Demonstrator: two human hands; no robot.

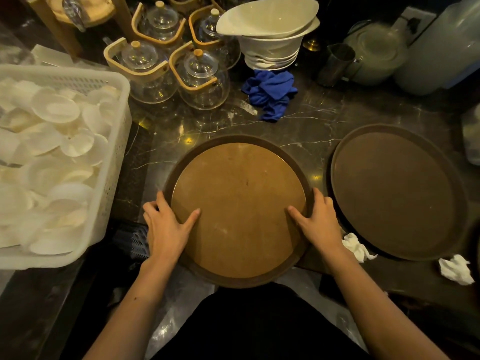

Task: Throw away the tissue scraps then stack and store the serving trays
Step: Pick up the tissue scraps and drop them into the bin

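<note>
Serving tray (239, 203), round, rigid, likely light and slick-faced, overhangs the counter (311, 120) edge; left hand (166, 229) and right hand (319, 224) clasp opposite rims, the best hold. Tissue scraps (355, 246) lie beside.

Your left hand (166, 227): palm down, thumb angled inward, fingers curled over left rim of tray (237, 211). Your right hand (318, 222): mirrors it on right rim, thumb pointing inward, fingers wrapped over edge. Both forearms bare, reaching forward from lower frame, converging slightly, wrists straight.
</note>
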